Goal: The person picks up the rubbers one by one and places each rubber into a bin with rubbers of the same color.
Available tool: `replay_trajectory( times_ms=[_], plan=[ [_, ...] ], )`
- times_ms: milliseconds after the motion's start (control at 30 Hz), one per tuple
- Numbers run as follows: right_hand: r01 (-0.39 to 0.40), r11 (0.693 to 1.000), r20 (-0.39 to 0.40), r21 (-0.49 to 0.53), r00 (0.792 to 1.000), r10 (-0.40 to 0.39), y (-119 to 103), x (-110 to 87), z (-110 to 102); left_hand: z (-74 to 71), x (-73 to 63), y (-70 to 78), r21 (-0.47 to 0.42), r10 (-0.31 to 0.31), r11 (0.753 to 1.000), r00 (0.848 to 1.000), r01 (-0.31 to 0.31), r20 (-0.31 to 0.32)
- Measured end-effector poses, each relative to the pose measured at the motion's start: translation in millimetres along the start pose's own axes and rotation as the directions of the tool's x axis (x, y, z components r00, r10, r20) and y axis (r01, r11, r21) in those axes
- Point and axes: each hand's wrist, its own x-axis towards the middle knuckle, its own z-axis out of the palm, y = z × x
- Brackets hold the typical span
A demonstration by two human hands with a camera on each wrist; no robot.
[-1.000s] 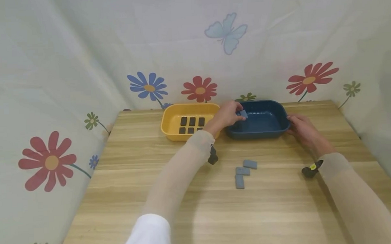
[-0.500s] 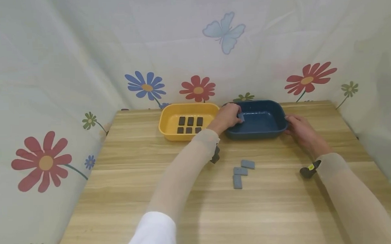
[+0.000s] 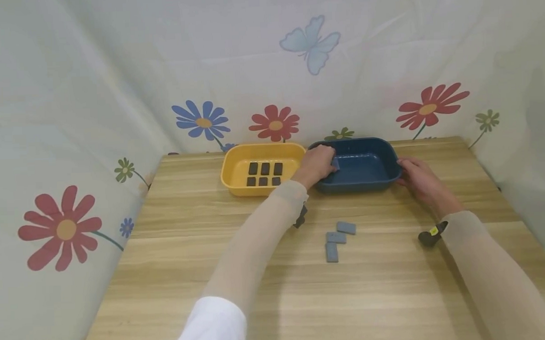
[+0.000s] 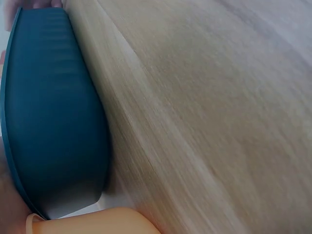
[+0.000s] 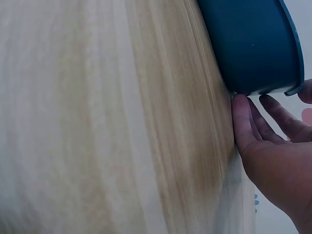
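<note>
My left hand (image 3: 317,164) reaches into the left end of the dark blue tray (image 3: 367,185). Its fingers pinch a small grey rectangular tile (image 3: 336,164), low in that tray and partly hidden by the hand. At the opposite end, my right hand (image 3: 420,180) touches the tray's outer wall. The right wrist view shows its thumb and fingertips against that blue wall, with one finger near the rim. Three more grey tiles lie flat in front of the blue tray: one at the back (image 3: 346,228), a middle tile (image 3: 336,237) and an upright-lying front tile (image 3: 331,252).
Left of the blue tray, close against it, stands a yellow tray (image 3: 230,184) with several dark tiles (image 3: 265,168) laid in two rows. Both trays sit near the back edge of the wooden table (image 3: 190,253), against a flower-printed cloth (image 3: 232,51).
My left hand has lowered the grey tile deeper into the left end of the blue tray. My right hand has stayed at the tray's right end. The three loose tiles have not moved.
</note>
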Motion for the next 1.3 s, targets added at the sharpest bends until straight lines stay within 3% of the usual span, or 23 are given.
replay_trajectory(
  times_ms=[533,800,933,1133,1300],
  plan=[
    [0.035,0.995,-0.013,0.093,0.999,-0.034,-1,-4.2,0,-7.7,-5.7,4.0,0.062,0.009,0.998,0.999,-0.012,0.044],
    [0.030,0.999,-0.021,0.020,0.999,-0.030,-4,-3.9,2,-10.6,-5.0,4.1,0.061,-0.001,0.998,0.999,-0.002,0.053],
    [0.024,1.000,-0.021,-0.002,1.000,-0.024,-3,-3.6,2,-11.2,-1.7,0.9,0.032,0.011,0.999,0.999,-0.012,0.046],
    [0.018,0.999,-0.015,-0.033,1.000,-0.018,-3,-2.6,2,-13.3,3.0,-3.6,-0.101,0.011,0.995,0.999,-0.006,0.046],
    [0.031,0.998,0.001,0.057,0.999,-0.032,0,-2.2,0,-18.9,0.7,-2.8,-0.141,0.056,0.989,0.997,-0.049,0.049]
  ],
)
